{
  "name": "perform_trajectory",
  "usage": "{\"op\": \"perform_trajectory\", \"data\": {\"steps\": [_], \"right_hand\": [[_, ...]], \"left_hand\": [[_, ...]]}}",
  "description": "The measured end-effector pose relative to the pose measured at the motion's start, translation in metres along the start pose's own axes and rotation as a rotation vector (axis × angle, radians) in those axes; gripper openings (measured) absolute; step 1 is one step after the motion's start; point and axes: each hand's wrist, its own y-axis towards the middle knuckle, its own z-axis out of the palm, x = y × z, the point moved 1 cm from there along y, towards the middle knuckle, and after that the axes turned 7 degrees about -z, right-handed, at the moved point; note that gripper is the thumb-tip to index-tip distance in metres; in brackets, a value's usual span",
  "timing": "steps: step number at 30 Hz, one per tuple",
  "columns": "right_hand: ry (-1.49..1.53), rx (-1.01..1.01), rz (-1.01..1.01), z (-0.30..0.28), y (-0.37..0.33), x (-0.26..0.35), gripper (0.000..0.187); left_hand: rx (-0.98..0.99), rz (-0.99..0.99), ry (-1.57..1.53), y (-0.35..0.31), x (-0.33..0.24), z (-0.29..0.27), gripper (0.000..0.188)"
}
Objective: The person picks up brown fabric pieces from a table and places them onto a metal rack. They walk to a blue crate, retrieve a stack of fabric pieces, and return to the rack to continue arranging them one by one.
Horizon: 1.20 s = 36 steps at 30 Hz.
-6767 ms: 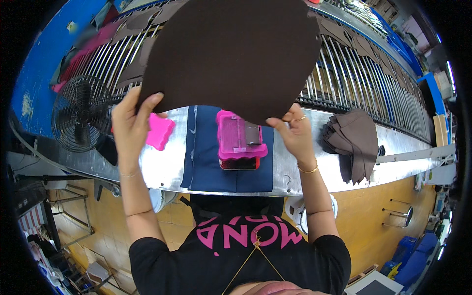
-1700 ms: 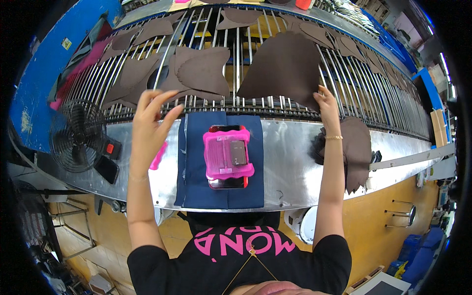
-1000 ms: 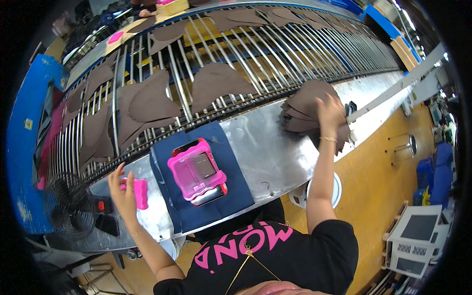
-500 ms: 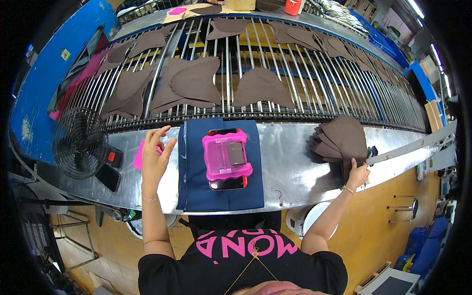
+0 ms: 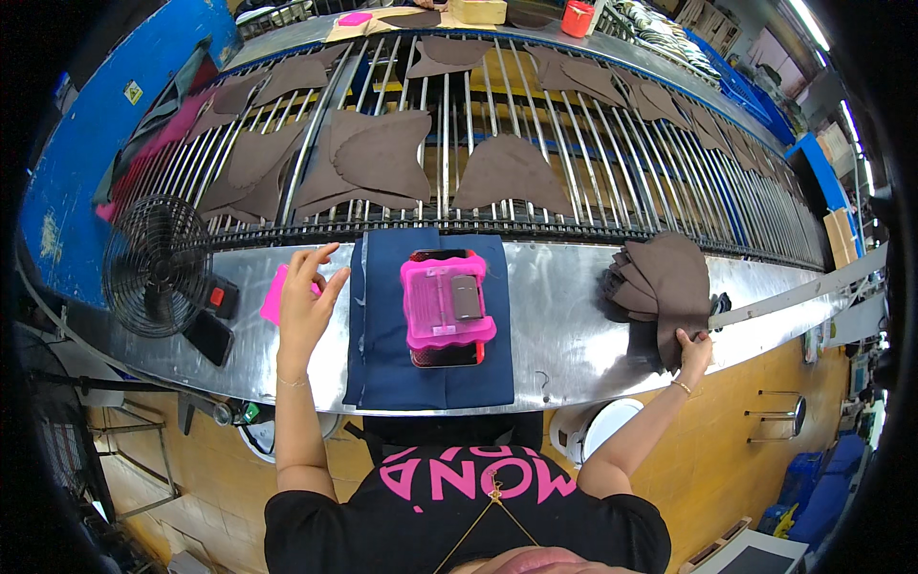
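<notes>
My right hand [image 5: 692, 348] grips the near edge of a stack of brown leather pieces [image 5: 663, 284] lying on the steel bench at the right. My left hand [image 5: 306, 298] hovers with spread fingers over a flat pink object [image 5: 273, 295] on the bench at the left, holding nothing. Between my hands a dark blue cloth [image 5: 387, 325] covers the bench, and a pink-framed device [image 5: 446, 305] sits on it. Beyond the bench, several brown leather pieces [image 5: 381, 163] lie spread on a roller conveyor [image 5: 583, 153].
A black wire-caged fan [image 5: 155, 266] stands at the left of the steel bench [image 5: 564, 325], with a black box with a red button beside it. A blue panel [image 5: 105, 134] borders the conveyor on the left. A red cup [image 5: 578, 17] sits at the far side.
A large brown piece I held up in both hands now lies on the conveyor. My right hand moved to the stack at the right; my left hand dropped to the pink object.
</notes>
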Motion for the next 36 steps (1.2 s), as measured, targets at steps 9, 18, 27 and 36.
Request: {"op": "perform_trajectory", "data": {"steps": [9,18,27,36], "right_hand": [[0.340,0.043,-0.013,0.008,0.025,-0.035,0.045],[0.341,-0.313,-0.523,-0.085,-0.036,0.123,0.031],[1.160,0.153,-0.845,-0.066,-0.107,0.262,0.029],[1.174,0.734,-1.040,-0.037,-0.171,0.319,0.039]], "left_hand": [[0.044,0.033,-0.024,0.001,-0.006,0.003,0.034],[0.042,0.100,-0.009,0.008,-0.033,0.004,0.036],[0.010,0.208,-0.496,0.034,-0.075,0.045,0.036],[-0.141,-0.047,-0.501,0.007,-0.038,-0.043,0.020]]}}
